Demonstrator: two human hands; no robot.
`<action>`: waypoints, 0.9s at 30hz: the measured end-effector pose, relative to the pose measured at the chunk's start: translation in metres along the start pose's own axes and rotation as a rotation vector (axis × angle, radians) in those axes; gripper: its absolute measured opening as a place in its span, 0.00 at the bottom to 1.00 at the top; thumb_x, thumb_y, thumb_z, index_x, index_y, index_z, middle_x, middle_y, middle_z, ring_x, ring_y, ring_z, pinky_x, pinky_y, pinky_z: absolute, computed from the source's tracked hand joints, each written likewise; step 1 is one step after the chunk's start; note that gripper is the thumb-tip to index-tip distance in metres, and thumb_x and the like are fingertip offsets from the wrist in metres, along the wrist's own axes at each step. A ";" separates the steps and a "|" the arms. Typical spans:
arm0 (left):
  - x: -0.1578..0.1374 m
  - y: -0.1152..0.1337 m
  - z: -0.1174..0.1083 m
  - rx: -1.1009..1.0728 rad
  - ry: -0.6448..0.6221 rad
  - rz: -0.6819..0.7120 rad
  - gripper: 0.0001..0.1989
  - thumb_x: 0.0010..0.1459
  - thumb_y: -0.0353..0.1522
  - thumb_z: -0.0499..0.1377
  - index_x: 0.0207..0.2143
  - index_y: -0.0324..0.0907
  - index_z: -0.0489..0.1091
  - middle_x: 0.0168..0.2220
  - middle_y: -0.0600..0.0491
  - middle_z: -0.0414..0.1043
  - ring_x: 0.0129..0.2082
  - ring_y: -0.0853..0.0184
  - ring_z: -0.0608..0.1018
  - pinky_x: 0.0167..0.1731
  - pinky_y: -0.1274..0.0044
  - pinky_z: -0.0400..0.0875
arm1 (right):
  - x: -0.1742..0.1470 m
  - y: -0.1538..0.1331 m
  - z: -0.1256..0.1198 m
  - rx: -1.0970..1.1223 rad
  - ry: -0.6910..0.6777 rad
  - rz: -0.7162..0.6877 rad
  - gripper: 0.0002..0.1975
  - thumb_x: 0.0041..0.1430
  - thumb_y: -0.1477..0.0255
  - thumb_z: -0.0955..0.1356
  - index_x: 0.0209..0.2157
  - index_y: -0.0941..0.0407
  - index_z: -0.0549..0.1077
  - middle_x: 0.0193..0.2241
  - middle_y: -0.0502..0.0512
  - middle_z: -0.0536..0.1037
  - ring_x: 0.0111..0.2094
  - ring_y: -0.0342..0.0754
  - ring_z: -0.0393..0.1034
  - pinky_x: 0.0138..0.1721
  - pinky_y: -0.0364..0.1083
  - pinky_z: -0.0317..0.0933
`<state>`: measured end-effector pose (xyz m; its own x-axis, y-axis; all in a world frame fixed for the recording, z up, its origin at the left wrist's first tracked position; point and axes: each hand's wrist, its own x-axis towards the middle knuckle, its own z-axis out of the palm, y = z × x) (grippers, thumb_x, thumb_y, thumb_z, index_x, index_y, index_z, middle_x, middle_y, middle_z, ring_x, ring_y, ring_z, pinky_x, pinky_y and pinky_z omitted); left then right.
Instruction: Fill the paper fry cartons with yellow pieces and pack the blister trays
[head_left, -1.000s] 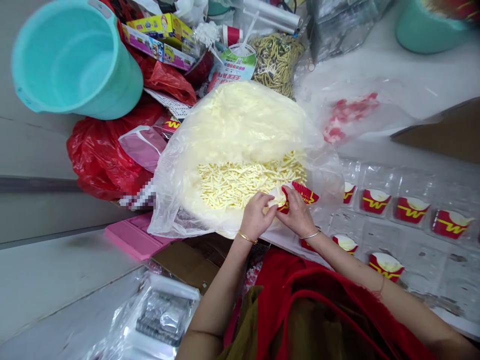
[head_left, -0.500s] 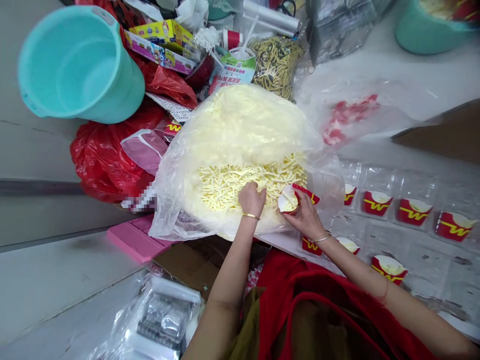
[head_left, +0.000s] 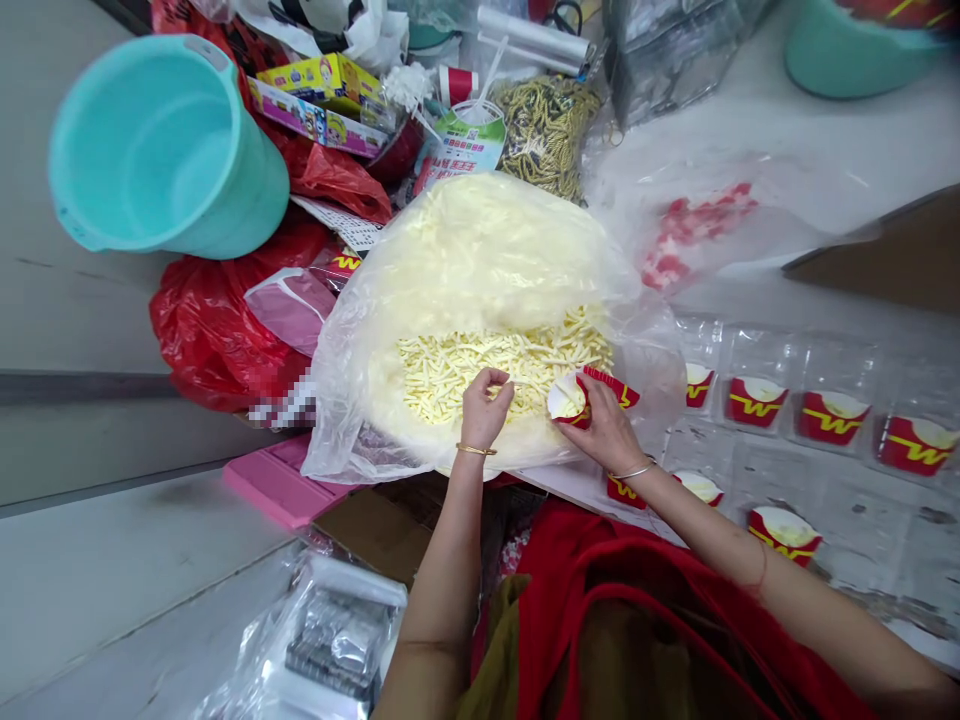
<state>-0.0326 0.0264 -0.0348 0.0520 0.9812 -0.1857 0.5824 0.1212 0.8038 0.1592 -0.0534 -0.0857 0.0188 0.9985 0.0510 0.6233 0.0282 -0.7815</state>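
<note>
My left hand [head_left: 485, 408], with a gold bangle at the wrist, is above a clear plastic bag [head_left: 341, 385] of pale yellow fry-shaped sticks [head_left: 439, 375]. Its thumb and fingers pinch a pale stick that points right. In my right hand [head_left: 606, 425] is a small red-and-white fries carton [head_left: 564, 398], tilted with its mouth toward the left hand; pale pieces show inside. Beside that hand, a flat red-and-yellow piece [head_left: 624, 393] lies on the bag's edge. Filled red cartons [head_left: 832, 418] sit in clear plastic trays on the right.
A turquoise bucket [head_left: 161, 150] stands at upper left over red plastic bags [head_left: 217, 320]. Behind the sticks lies a bag of gold cord [head_left: 544, 125]. A brown cardboard piece [head_left: 892, 250] juts in at right, and another turquoise tub [head_left: 840, 60] stands at upper right.
My left hand has lifted slightly from the sticks and shifted left, now with a stick pinched in its fingers. My right hand has moved a little left with the fries carton.
</note>
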 end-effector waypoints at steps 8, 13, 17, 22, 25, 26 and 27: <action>-0.021 0.049 0.026 0.514 -0.244 0.262 0.05 0.54 0.25 0.52 0.32 0.41 0.66 0.31 0.52 0.68 0.34 0.66 0.70 0.37 0.75 0.64 | 0.003 -0.018 -0.001 -0.050 -0.046 -0.126 0.33 0.53 0.69 0.68 0.59 0.60 0.53 0.52 0.65 0.66 0.53 0.58 0.60 0.53 0.58 0.59; -0.049 0.067 0.040 0.441 -0.315 0.357 0.09 0.61 0.28 0.49 0.41 0.41 0.66 0.40 0.50 0.70 0.42 0.65 0.71 0.44 0.71 0.64 | -0.001 -0.015 -0.005 -0.020 0.041 -0.084 0.30 0.53 0.77 0.64 0.58 0.61 0.55 0.53 0.66 0.66 0.55 0.56 0.59 0.54 0.57 0.58; -0.073 0.075 0.041 0.504 -0.274 0.457 0.15 0.61 0.29 0.50 0.50 0.43 0.64 0.53 0.48 0.64 0.51 0.61 0.67 0.52 0.62 0.57 | -0.006 -0.018 -0.013 0.092 0.130 -0.033 0.24 0.58 0.78 0.60 0.57 0.60 0.56 0.52 0.65 0.66 0.54 0.52 0.60 0.56 0.56 0.58; -0.091 0.078 0.039 0.403 -0.100 0.550 0.17 0.61 0.30 0.51 0.52 0.38 0.62 0.52 0.43 0.63 0.52 0.63 0.66 0.53 0.68 0.61 | -0.018 -0.029 -0.020 0.197 0.202 -0.005 0.30 0.55 0.77 0.63 0.59 0.58 0.53 0.55 0.64 0.64 0.55 0.53 0.59 0.56 0.57 0.57; -0.106 0.085 0.048 0.501 -0.016 0.495 0.17 0.61 0.30 0.51 0.52 0.37 0.62 0.51 0.44 0.65 0.52 0.62 0.66 0.58 0.64 0.55 | -0.030 -0.030 -0.024 0.179 0.212 -0.024 0.28 0.56 0.78 0.62 0.59 0.58 0.53 0.53 0.64 0.64 0.55 0.53 0.59 0.55 0.57 0.58; -0.111 0.088 0.053 0.547 -0.028 0.486 0.16 0.61 0.29 0.51 0.52 0.38 0.63 0.51 0.45 0.65 0.52 0.62 0.66 0.59 0.62 0.53 | -0.035 -0.029 -0.026 0.161 0.208 -0.035 0.27 0.58 0.78 0.60 0.59 0.57 0.53 0.53 0.64 0.65 0.54 0.53 0.59 0.55 0.57 0.58; -0.116 0.091 0.059 0.588 -0.050 0.482 0.16 0.61 0.29 0.50 0.51 0.38 0.63 0.51 0.46 0.65 0.51 0.62 0.67 0.60 0.62 0.51 | -0.040 -0.027 -0.029 0.144 0.205 -0.044 0.25 0.59 0.77 0.60 0.59 0.57 0.54 0.52 0.64 0.65 0.54 0.52 0.59 0.56 0.57 0.57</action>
<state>0.0624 -0.0856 0.0266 0.4384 0.8958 0.0727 0.8215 -0.4323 0.3719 0.1644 -0.0951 -0.0482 0.1613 0.9664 0.2001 0.5098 0.0920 -0.8553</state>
